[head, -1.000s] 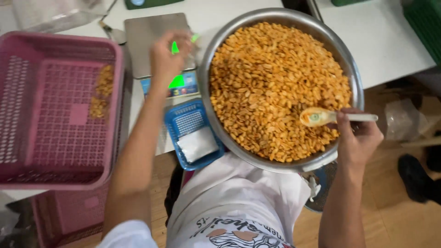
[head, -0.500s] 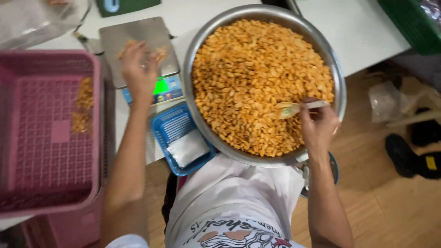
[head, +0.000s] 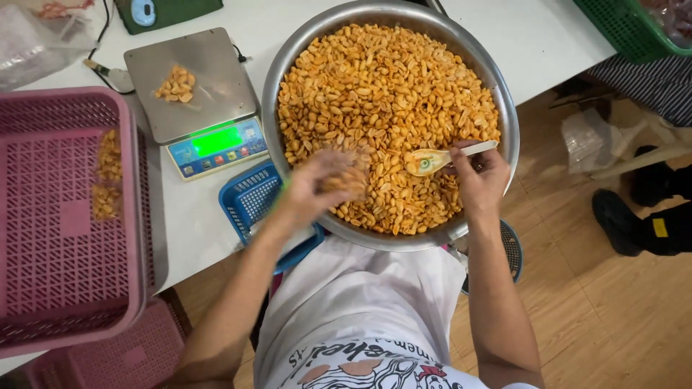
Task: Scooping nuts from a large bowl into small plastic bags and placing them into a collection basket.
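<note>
Nearest to the person, at the near left, a large pink basket (head: 65, 230) with a perforated floor stands on the white table (head: 194, 209); inside it, close to its far right wall, lie two small clear bags of nuts (head: 107, 176), and the rest of its floor is bare. A second pink basket (head: 115, 353) is partly visible under it, below the table edge. In the middle, just beside the big bowl, a small blue basket (head: 249, 198) sits at the table edge, and the left forearm covers most of what is in it. The left hand (head: 324, 180) is over the near left part of the metal bowl (head: 504, 108), touching the peanuts (head: 382, 86); it is blurred, the fingers look curled loosely over some nuts, but I cannot tell if they really grip them. The right hand (head: 479, 176) is at the near right side of the bowl, with the fingers closed around the handle of a pale spoon (head: 432, 160), whose scoop lies on the nuts and points to the left. The bowl is filled almost to the rim with orange-brown roasted peanuts. Farther to the left stands a digital scale (head: 198, 101) with a lit green display; on its steel plate lies a small heap of nuts (head: 176, 83). At the far right corner is a green basket (head: 620, 29).
</note>
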